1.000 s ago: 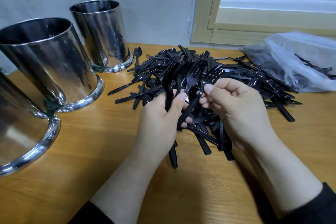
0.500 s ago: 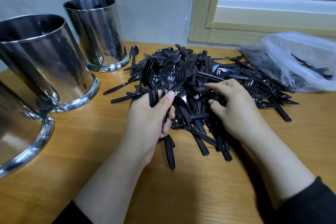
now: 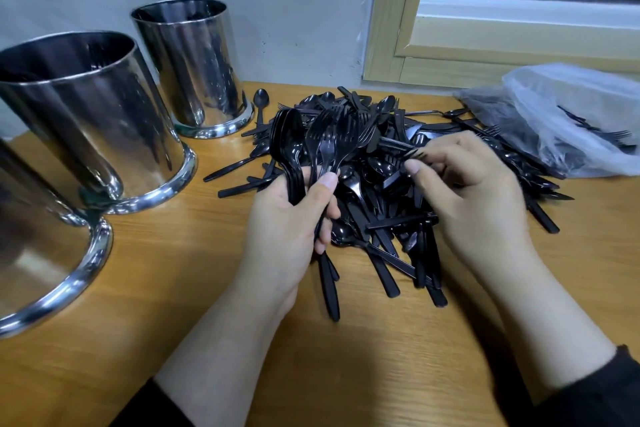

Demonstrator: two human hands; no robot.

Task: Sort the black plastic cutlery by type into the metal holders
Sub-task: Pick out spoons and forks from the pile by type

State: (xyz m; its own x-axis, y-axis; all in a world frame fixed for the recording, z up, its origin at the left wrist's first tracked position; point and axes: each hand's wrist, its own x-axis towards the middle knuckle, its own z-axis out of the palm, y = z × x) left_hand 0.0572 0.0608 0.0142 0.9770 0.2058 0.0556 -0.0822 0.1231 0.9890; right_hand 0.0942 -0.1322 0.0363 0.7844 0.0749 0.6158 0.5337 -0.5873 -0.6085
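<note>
The left hand (image 3: pixel 287 218) grips a bunch of spoons (image 3: pixel 289 146) and forks (image 3: pixel 334 140), heads fanned upward above its thumb, handles sticking out below the palm. Just right of it, the right hand (image 3: pixel 474 198) pinches a fork (image 3: pixel 412 152) between thumb and fingertips over the pile (image 3: pixel 391 218), which lies under and beyond both hands on the table (image 3: pixel 173 270). Three holders stand left of the left hand: near (image 3: pixel 38 236), middle (image 3: pixel 90 114) and far (image 3: pixel 194 62). A bag (image 3: pixel 571 114) lies beyond the right hand, to its right.
</note>
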